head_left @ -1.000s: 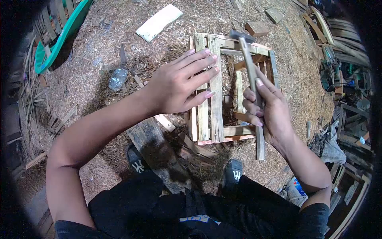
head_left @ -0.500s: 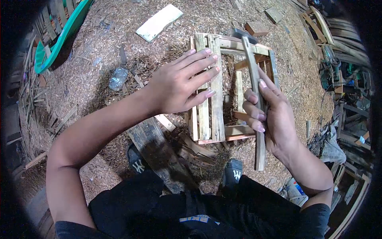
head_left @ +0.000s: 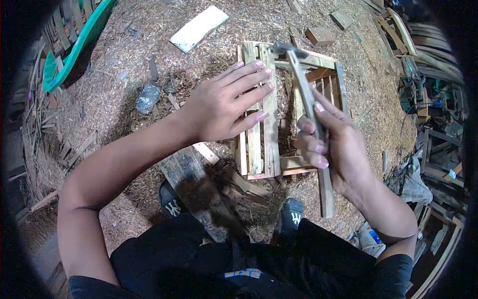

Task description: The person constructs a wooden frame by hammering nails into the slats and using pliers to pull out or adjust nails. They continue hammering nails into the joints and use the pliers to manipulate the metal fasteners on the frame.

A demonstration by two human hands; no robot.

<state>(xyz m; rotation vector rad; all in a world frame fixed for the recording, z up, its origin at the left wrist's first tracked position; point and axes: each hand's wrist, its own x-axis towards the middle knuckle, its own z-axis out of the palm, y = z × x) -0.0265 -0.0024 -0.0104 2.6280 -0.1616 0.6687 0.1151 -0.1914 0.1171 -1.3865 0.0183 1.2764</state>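
A slatted wooden crate (head_left: 272, 114) stands on the ground in front of me, with slats along its left side and an open gap on its right. My left hand (head_left: 231, 102) lies flat over the left slats, fingers spread and pointing right. In my right hand (head_left: 338, 137) is a hammer (head_left: 302, 84), its wooden handle wrapped by my fingers. The dark hammer head is up over the crate's far edge, near the top of the second slat. Part of the crate's right side is hidden behind my right hand.
Wood shavings cover the ground. A wide plank (head_left: 191, 179) lies between my feet. Beyond the crate are a pale board (head_left: 200, 28) and a wood block (head_left: 320, 36). A crumpled plastic bag (head_left: 148, 98) lies left, a green curved object (head_left: 82, 45) farther left. Scrap wood (head_left: 440, 55) piles up right.
The hammer head has swung left, closer to the slats, as my right hand tilted and shifted slightly left. My left hand has stayed on the crate.
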